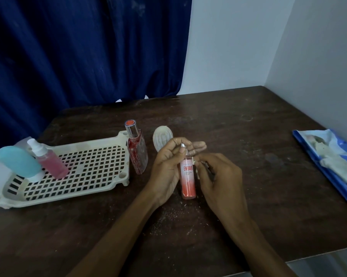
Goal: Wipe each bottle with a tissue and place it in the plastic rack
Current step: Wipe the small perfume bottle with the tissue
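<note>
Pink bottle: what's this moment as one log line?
left hand holds pink bottle | right hand holds tissue against it | rack: blue bottle, spray bottle

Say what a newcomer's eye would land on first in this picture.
In the middle, the left hand grips an orange-pink bottle while the right hand holds a tissue against it. On the left, a cream rack holds a blue bottle and a pink spray bottle.

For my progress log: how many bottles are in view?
4: blue bottle and pink spray bottle in the rack, red bottle beside it, orange bottle in the left hand. White object behind may be another.
</note>
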`<state>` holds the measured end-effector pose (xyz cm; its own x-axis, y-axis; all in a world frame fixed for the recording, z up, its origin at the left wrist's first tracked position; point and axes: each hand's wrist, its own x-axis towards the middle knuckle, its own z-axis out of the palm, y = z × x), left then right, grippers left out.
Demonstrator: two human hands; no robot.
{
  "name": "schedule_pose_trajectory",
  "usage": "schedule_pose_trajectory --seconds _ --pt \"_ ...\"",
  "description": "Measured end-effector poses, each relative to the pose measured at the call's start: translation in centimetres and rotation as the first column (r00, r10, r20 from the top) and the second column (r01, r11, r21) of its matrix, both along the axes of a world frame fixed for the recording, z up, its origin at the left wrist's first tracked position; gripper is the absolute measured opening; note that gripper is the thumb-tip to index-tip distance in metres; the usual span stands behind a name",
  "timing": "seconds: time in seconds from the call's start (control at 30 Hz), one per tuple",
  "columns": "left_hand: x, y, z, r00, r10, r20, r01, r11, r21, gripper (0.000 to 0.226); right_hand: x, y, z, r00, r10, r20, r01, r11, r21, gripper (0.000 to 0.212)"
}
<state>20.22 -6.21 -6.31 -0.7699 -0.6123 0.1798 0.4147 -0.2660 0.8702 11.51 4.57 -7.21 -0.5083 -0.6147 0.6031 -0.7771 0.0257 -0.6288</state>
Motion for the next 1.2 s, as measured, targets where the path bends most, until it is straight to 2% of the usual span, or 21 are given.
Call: schedule_pose_trajectory --seconds 0.1,0.2,0.3,0.47,0.63,0.7,0.9,1.07,1.2 --pt "-0.1 0.1 0.0 1.000 0.004 0.014 -0.004 1.000 -0.014 0.022 0.2 1.0 0.2 0.999 0.014 0.044 -0.013 1.000 -0.026 0.019" --pt "-0.1 0.2 0.0 0.999 0.008 0.042 -0.007 1.000 -0.023 0.027 1.0 1.8 0.1 0.999 0.045 -0.006 -0.046 0.999 -0.023 0.019" --pt "-0.1 0.4 0.1 0.998 -0.003 0.066 0.003 1.000 -0.006 0.027 1.3 1.7 -0.5 0.997 0.009 -0.073 -0.010 1.000 -0.014 0.017" --pt "-0.1 0.7 0.2 0.996 -0.012 0.092 0.012 1.000 -0.008 0.023 0.9 1.0 -0.1 0.999 0.013 -0.047 -0.014 0.999 -0.032 0.017" --pt "-0.3 0.2 -0.4 0.996 0.046 0.073 -0.047 0.999 0.008 0.019 1.4 1.9 -0.6 0.989 0.112 -0.096 -0.112 0.994 0.000 0.016" --pt "-0.2 0.0 -0.4 0.996 0.052 0.075 -0.052 0.999 0.002 0.018 1.4 2.9 -1.1 0.988 0.141 -0.066 -0.140 0.990 0.018 0.016" --pt "-0.3 0.1 -0.5 0.995 0.047 0.087 -0.044 0.998 -0.041 0.018 0.5 2.3 -0.5 0.997 0.061 -0.039 -0.060 0.998 0.017 0.016" --pt "-0.3 -0.1 -0.6 0.995 0.063 0.076 -0.061 0.998 -0.027 0.018 2.0 2.4 -0.9 0.988 0.130 -0.083 -0.130 0.991 0.014 0.017" --pt "-0.3 0.2 -0.3 0.996 0.023 0.091 -0.020 0.999 -0.027 0.016 2.0 3.6 -1.9 0.989 0.096 -0.109 -0.098 0.995 -0.006 0.016"
